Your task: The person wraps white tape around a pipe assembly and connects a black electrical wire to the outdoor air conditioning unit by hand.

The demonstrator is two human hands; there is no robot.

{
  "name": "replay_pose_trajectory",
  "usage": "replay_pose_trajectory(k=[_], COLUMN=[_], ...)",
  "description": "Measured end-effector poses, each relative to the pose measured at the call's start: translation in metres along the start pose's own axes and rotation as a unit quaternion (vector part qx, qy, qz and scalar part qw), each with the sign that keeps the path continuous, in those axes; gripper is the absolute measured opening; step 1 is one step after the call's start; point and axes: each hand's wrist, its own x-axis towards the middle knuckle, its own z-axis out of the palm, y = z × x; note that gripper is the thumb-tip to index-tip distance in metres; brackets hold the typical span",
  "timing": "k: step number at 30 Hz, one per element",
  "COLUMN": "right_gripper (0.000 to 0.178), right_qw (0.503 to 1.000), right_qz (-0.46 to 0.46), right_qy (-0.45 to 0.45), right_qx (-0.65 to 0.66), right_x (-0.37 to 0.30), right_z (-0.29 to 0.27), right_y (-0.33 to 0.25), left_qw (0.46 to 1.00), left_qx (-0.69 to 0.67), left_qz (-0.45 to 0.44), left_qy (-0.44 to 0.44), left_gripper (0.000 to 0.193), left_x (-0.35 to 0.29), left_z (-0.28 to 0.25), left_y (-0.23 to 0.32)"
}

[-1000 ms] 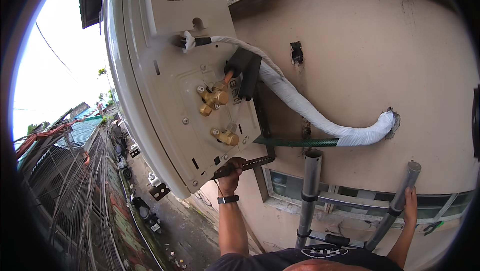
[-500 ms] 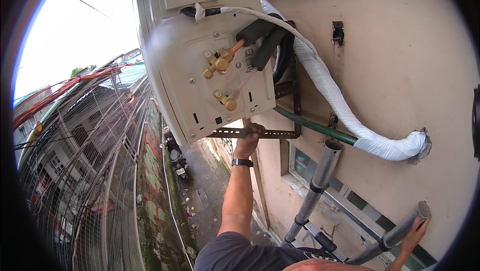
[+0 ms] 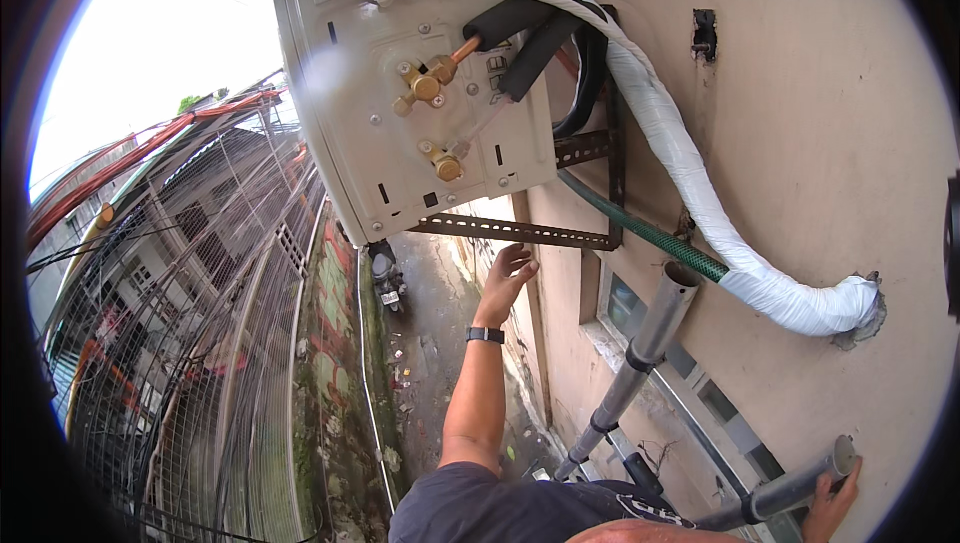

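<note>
My left hand (image 3: 507, 278), with a dark band at the wrist, is raised just under a perforated metal bracket (image 3: 520, 231). Its fingers are apart and slightly bent, and nothing shows in them. The bracket holds up a beige outdoor air conditioner unit (image 3: 350, 173) carrying brass valves (image 3: 427, 88), a copper pipe and black foam insulation (image 3: 540, 58). At the lower right my right hand (image 3: 835, 498) is closed around the top of a grey ladder rail (image 3: 800, 483), partly hidden behind it.
A white-wrapped pipe bundle (image 3: 680, 183) and green hose (image 3: 650, 230) run to a hole in the beige wall (image 3: 820, 143). Another grey ladder rail (image 3: 640, 353) rises by a window. Far below is an alley (image 3: 430, 383) with a parked motorcycle (image 3: 386, 278); dense cables (image 3: 190, 343) hang left.
My left hand has let go of the bracket and dropped slightly below it. The view has shifted, and the air conditioner unit sits higher in it. My right hand stays at the ladder rail.
</note>
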Motion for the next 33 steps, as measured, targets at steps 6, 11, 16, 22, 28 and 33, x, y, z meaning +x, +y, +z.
replay_pose_trajectory(k=[6, 11, 16, 22, 28, 33], right_gripper=[0.042, 0.039, 0.039, 0.039, 0.041, 0.042], right_qw=[0.99, 0.983, 0.991, 0.99, 0.99, 0.992], right_qz=[0.056, 0.083, 0.034, 0.019, 0.004, 0.006], right_qy=[-0.126, -0.129, -0.114, -0.119, -0.125, -0.112], right_qx=[0.002, 0.098, 0.066, 0.07, 0.063, 0.05], right_x=[0.035, 0.036, 0.034, 0.032, 0.032, 0.029], right_z=[-0.043, -0.046, -0.042, -0.044, -0.045, -0.043], right_y=[-0.04, -0.034, -0.022, -0.014, -0.018, -0.017], left_qw=[0.943, 0.843, 0.824, 0.863, 0.813, 0.823], left_qx=[0.283, 0.355, 0.43, 0.336, 0.438, 0.421], left_qz=[0.176, 0.348, 0.318, 0.311, 0.285, 0.335], left_qy=[0.019, 0.205, 0.185, 0.216, 0.255, 0.179], left_gripper=[0.071, 0.098, 0.099, 0.103, 0.097, 0.095], left_x=[-0.113, -0.08, -0.061, -0.085, -0.073, -0.08], left_z=[0.069, 0.099, 0.099, 0.106, 0.092, 0.088], left_y=[0.146, 0.265, 0.277, 0.258, 0.275, 0.267])
